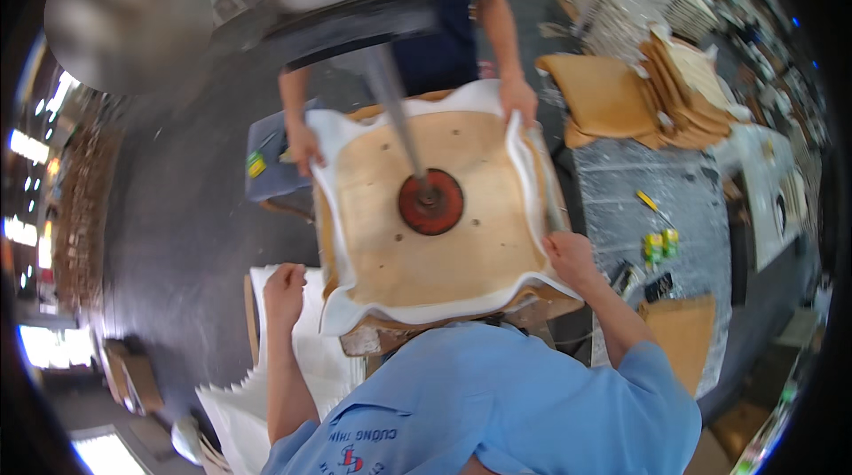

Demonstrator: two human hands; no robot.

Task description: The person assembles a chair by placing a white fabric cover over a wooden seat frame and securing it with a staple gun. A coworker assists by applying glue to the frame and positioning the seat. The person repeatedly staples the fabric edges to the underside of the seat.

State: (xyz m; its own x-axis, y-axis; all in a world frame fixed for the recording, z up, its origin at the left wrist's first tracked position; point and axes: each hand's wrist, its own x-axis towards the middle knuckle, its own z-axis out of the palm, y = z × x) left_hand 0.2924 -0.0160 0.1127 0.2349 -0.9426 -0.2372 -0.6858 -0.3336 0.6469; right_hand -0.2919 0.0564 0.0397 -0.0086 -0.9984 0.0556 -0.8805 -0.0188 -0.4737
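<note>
Plywood seat board (426,209), square and pale brown, lying flat under a red round press pad (430,202) on a grey steel rod (395,111), wrapped from beneath in soft white fabric (417,311). Probably stiff and fairly light; cloth limp, likely to slip and wrinkle, best gripped at edges and corners. Left hand (284,290) curled into a loose fist at the near left corner, apparently bunching cloth, grip not clear. Right hand (571,260) with fingers bent, pinching the fabric fold at the right corner. Co-worker's hands (517,98) holding the far edge. Stack of tan seat boards (639,89) well apart.
</note>
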